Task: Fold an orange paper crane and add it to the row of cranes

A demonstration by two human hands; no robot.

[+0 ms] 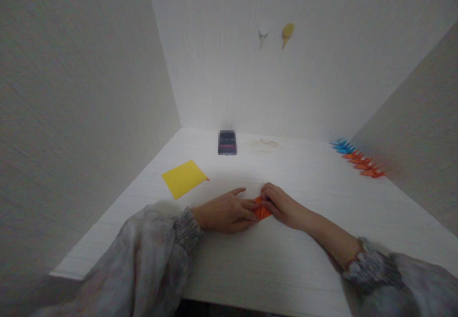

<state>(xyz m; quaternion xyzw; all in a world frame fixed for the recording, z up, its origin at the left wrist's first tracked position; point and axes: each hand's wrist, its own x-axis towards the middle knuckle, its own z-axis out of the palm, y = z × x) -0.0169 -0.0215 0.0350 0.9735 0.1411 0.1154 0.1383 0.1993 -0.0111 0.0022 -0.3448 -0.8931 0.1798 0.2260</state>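
Observation:
A small piece of folded orange paper (263, 210) lies on the white table in front of me, partly covered by my fingers. My left hand (234, 211) rests flat with its fingers stretched out, the tips on the paper's left side. With bent fingers, my right hand (281, 203) pinches the paper's upper right edge. To the left lies a yellow sheet of paper (184, 179), a tiny orange bit showing at its right corner.
Folded orange paper cranes (365, 164) and blue ones (342, 146) stand in a row along the right wall. A dark blurred object (227, 142) sits at the back. White and yellow hooks (288, 31) are on the back wall; walls also close both sides.

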